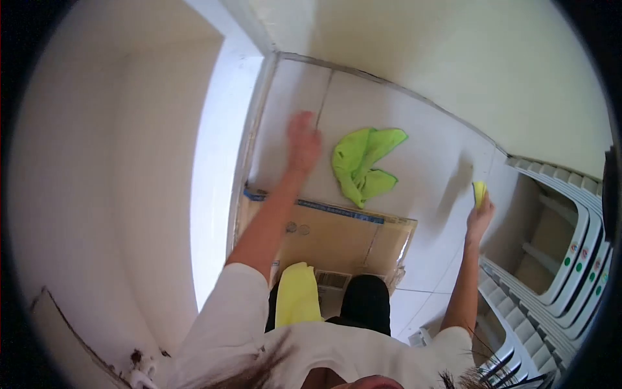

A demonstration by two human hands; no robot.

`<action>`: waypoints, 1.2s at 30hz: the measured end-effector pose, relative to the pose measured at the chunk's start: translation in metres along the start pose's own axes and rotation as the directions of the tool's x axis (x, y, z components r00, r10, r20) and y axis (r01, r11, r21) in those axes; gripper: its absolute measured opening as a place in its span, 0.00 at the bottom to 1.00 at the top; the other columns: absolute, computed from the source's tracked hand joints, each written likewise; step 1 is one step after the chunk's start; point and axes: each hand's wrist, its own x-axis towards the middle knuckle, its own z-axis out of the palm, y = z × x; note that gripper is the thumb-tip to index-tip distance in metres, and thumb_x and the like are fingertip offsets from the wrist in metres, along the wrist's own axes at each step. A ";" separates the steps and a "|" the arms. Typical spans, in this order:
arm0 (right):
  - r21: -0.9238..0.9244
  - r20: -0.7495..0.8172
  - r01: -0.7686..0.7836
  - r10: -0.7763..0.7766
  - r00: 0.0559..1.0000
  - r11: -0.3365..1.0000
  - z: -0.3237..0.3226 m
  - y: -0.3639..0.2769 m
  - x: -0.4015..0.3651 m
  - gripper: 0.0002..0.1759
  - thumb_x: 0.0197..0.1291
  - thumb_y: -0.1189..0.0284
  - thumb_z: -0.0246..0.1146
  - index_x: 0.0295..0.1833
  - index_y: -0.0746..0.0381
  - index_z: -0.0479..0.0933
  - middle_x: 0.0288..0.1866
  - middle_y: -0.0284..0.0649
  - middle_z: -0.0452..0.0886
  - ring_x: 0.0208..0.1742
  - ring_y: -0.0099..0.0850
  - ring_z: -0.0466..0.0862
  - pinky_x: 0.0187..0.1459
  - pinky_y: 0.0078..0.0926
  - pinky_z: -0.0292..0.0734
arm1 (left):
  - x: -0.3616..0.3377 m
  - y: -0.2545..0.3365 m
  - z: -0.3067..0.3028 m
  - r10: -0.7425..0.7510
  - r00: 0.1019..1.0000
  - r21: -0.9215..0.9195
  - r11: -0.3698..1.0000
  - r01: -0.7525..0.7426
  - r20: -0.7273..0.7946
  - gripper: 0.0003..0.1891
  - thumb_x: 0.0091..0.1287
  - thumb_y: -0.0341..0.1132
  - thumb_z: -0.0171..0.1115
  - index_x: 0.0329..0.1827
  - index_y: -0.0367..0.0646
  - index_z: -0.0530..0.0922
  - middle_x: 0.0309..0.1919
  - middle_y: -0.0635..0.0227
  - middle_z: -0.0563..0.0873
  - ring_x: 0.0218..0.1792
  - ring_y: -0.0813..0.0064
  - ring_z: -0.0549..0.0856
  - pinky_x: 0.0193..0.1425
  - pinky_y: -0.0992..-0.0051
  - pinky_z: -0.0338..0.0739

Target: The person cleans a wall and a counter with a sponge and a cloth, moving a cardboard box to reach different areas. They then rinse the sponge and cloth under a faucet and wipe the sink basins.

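Currently the right hand (480, 217) has its fingers closed around a yellow sponge (479, 190), which is pressed to the pale floor tiles (427, 129) well right of the green cloth (364, 162). Left hand (303, 139) is blurred, with the fingers apparently spread flat on the tiles just left of the cloth. Cardboard (337, 236) lies on the cloth's near side. Judgement: scrubbing is under way. No cleaned patch is distinguishable, so the share done cannot be told.

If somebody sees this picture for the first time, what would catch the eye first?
The bright green cloth lies crumpled on the white tiled floor, in the middle. The left hand rests on the floor beside it, and the right hand holds a yellow sponge at the right, near the stacked white chairs.
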 end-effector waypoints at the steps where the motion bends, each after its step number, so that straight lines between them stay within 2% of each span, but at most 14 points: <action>1: 0.083 0.015 -0.093 0.092 0.996 0.992 0.006 0.005 -0.018 0.31 0.49 0.86 0.51 0.63 0.61 0.67 0.46 0.48 0.73 0.46 0.40 0.74 0.50 0.31 0.70 | -0.015 0.027 0.001 0.023 0.980 -0.076 0.997 -0.008 0.197 0.27 0.51 0.32 0.62 0.57 0.41 0.68 0.56 0.55 0.71 0.62 0.54 0.65 0.67 0.55 0.54; 2: 0.160 0.040 -0.187 0.183 0.982 0.969 0.010 0.009 -0.032 0.30 0.51 0.86 0.51 0.63 0.63 0.67 0.46 0.46 0.74 0.45 0.37 0.74 0.49 0.29 0.70 | -0.030 0.058 -0.001 0.093 0.936 -0.125 0.991 -0.053 0.339 0.29 0.50 0.37 0.64 0.58 0.45 0.69 0.58 0.55 0.69 0.62 0.53 0.65 0.67 0.56 0.55; 3: 0.182 0.047 -0.175 0.170 0.984 0.967 0.010 0.004 -0.039 0.30 0.51 0.86 0.51 0.63 0.63 0.67 0.46 0.46 0.74 0.45 0.37 0.74 0.49 0.29 0.70 | -0.042 0.098 -0.011 0.065 0.866 0.082 0.989 -0.121 0.495 0.30 0.48 0.38 0.65 0.58 0.49 0.70 0.60 0.54 0.67 0.62 0.51 0.64 0.65 0.55 0.57; 5: 0.589 0.303 -0.595 0.534 0.790 0.547 0.009 -0.012 -0.052 0.29 0.52 0.85 0.50 0.64 0.65 0.65 0.48 0.41 0.75 0.44 0.30 0.76 0.48 0.25 0.71 | -0.073 0.117 0.001 0.140 0.848 0.157 0.955 -0.252 0.512 0.27 0.50 0.35 0.62 0.57 0.51 0.71 0.58 0.52 0.67 0.59 0.50 0.67 0.60 0.55 0.63; 6: 0.595 0.317 -0.596 0.523 0.791 0.540 0.012 -0.017 -0.053 0.29 0.52 0.85 0.50 0.64 0.65 0.65 0.48 0.41 0.75 0.44 0.30 0.76 0.48 0.25 0.71 | -0.078 0.110 0.010 0.129 0.851 0.177 0.952 -0.250 0.509 0.27 0.50 0.35 0.62 0.57 0.51 0.71 0.58 0.52 0.67 0.59 0.50 0.67 0.60 0.55 0.63; 8: 0.869 0.344 -0.439 0.360 0.867 0.226 0.019 -0.028 -0.050 0.30 0.51 0.84 0.50 0.65 0.64 0.64 0.50 0.40 0.75 0.44 0.26 0.76 0.46 0.22 0.71 | -0.085 0.090 0.022 0.062 0.863 0.254 0.943 -0.215 0.502 0.19 0.54 0.31 0.58 0.50 0.48 0.76 0.51 0.53 0.72 0.53 0.52 0.72 0.54 0.55 0.68; 13: 0.821 0.405 -0.379 0.032 0.914 0.427 0.010 -0.136 -0.015 0.30 0.53 0.79 0.51 0.65 0.64 0.63 0.55 0.41 0.73 0.49 0.28 0.75 0.51 0.24 0.70 | -0.071 0.073 -0.025 -0.099 0.826 0.172 0.985 0.003 0.555 0.11 0.54 0.27 0.54 0.40 0.43 0.78 0.39 0.54 0.77 0.43 0.56 0.78 0.47 0.59 0.72; 15: 0.743 0.263 -0.086 -0.172 0.949 0.663 0.021 -0.180 -0.006 0.27 0.55 0.78 0.51 0.64 0.58 0.67 0.55 0.39 0.71 0.51 0.28 0.73 0.52 0.25 0.69 | -0.084 0.071 -0.070 -0.160 0.841 0.067 0.987 0.146 0.516 0.12 0.50 0.27 0.55 0.39 0.40 0.78 0.37 0.53 0.78 0.42 0.53 0.79 0.46 0.59 0.73; 16: 0.752 0.259 -0.048 -0.228 0.939 0.657 0.033 -0.202 -0.003 0.30 0.51 0.81 0.52 0.63 0.56 0.68 0.52 0.42 0.71 0.52 0.30 0.72 0.53 0.26 0.68 | -0.098 0.071 -0.094 -0.207 0.840 0.033 0.975 0.220 0.502 0.15 0.47 0.26 0.55 0.40 0.39 0.77 0.38 0.51 0.79 0.43 0.50 0.78 0.47 0.59 0.73; 20: 0.661 0.095 0.255 -0.415 0.905 0.706 0.108 -0.300 0.012 0.33 0.44 0.83 0.55 0.61 0.56 0.70 0.47 0.50 0.71 0.51 0.42 0.71 0.56 0.32 0.65 | -0.135 0.057 -0.181 -0.475 0.532 0.093 0.800 0.593 0.701 0.19 0.50 0.35 0.58 0.44 0.36 0.77 0.40 0.48 0.80 0.44 0.49 0.79 0.50 0.60 0.73; 22: 0.602 0.018 0.363 -0.466 0.885 0.711 0.140 -0.356 0.027 0.30 0.43 0.82 0.57 0.59 0.59 0.71 0.46 0.52 0.71 0.50 0.47 0.71 0.55 0.36 0.65 | -0.186 0.003 -0.173 -0.569 0.476 0.318 0.800 0.508 0.671 0.22 0.50 0.42 0.60 0.44 0.33 0.78 0.38 0.46 0.81 0.42 0.50 0.80 0.48 0.59 0.74; 26: 0.385 -0.089 0.499 -0.507 0.857 0.776 0.166 -0.462 0.048 0.24 0.44 0.77 0.59 0.53 0.65 0.74 0.45 0.50 0.72 0.49 0.46 0.71 0.50 0.40 0.69 | -0.194 -0.027 -0.165 -0.648 0.404 0.370 0.728 0.576 0.645 0.23 0.49 0.45 0.60 0.40 0.32 0.79 0.35 0.44 0.81 0.40 0.49 0.81 0.47 0.59 0.74; 31: 0.151 0.172 0.426 -0.448 0.877 0.892 0.223 -0.519 0.036 0.19 0.51 0.73 0.55 0.50 0.67 0.74 0.45 0.48 0.72 0.51 0.45 0.71 0.47 0.39 0.72 | -0.206 -0.061 -0.142 -0.652 0.464 0.371 0.740 0.561 0.599 0.22 0.48 0.47 0.59 0.33 0.32 0.80 0.33 0.44 0.81 0.38 0.51 0.82 0.44 0.60 0.76; 36: 0.261 0.201 0.522 -0.575 0.793 0.812 0.233 -0.517 -0.034 0.14 0.56 0.74 0.50 0.43 0.70 0.74 0.44 0.49 0.73 0.46 0.44 0.74 0.43 0.40 0.74 | -0.219 -0.105 -0.129 -0.491 0.306 0.304 0.814 0.495 0.815 0.19 0.47 0.44 0.58 0.31 0.35 0.80 0.32 0.46 0.81 0.36 0.52 0.81 0.43 0.62 0.75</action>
